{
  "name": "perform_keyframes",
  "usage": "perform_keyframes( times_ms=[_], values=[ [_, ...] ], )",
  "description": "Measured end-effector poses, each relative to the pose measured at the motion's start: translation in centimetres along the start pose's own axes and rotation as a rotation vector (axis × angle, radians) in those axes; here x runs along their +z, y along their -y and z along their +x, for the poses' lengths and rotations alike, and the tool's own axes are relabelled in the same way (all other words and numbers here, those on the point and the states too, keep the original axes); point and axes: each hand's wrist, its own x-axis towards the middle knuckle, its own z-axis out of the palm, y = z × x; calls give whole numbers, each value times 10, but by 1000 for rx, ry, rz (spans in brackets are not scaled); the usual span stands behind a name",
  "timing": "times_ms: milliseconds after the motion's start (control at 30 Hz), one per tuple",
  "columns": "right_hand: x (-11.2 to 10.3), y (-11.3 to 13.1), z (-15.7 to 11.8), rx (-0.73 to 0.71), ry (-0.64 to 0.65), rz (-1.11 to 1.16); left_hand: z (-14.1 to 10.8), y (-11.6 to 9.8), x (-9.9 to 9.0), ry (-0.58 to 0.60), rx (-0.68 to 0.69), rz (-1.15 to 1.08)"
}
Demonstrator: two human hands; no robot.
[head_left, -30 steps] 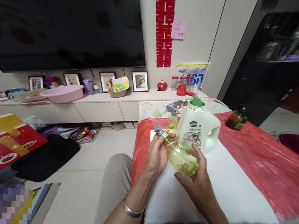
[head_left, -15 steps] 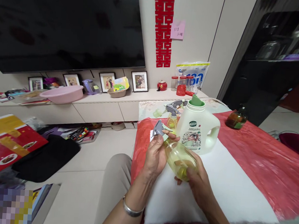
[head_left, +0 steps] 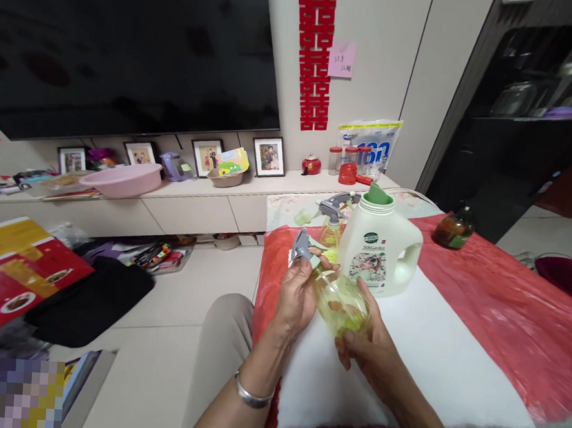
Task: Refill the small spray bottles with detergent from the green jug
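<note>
A clear yellow-green spray bottle (head_left: 339,298) with a grey trigger head is tilted between my hands, over the white sheet (head_left: 432,365). My left hand (head_left: 299,295) is closed around its neck, just under the trigger head. At the bottle's base, my right hand (head_left: 372,342) grips with the thumb on the near side and fingers around the far side. Just behind stands a pale green jug (head_left: 359,241) with a printed label and a green spout in its neck. Another spray bottle (head_left: 331,230) stands left of the jug, partly hidden.
Red plastic sheeting (head_left: 484,297) covers the table. An amber bottle (head_left: 453,231) stands at the right. Behind, a long white cabinet (head_left: 184,211) holds picture frames, a pink basin (head_left: 123,179) and red-lidded jars (head_left: 350,156). A red and yellow box (head_left: 25,275) lies at the left.
My right hand has shifted slightly lower on the bottle's base, and its fingers have changed position. The bottle has turned a little. My left hand keeps its hold on the neck.
</note>
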Motion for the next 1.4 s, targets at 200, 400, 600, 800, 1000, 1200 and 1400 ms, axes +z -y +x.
perform_keyframes(
  times_ms=[200,400,600,800,1000,1200,1400],
  values=[
    [-18,4,10,364,79,158,-6,-4,7,74,-58,43],
    [-14,1,12,147,-55,75,-5,4,4,7,44,85],
    [-17,-4,9,-65,-6,-158,-2,5,-2,-20,28,43],
    [-28,-3,20,353,88,84,-4,0,2,55,-20,59],
    [-17,-3,16,65,-74,-7,1,6,-2,-56,78,96],
    [-27,-7,14,-53,-10,-154,-2,5,-5,-37,26,43],
    [-32,-5,20,271,91,40,-5,1,-1,23,0,54]
  ],
)
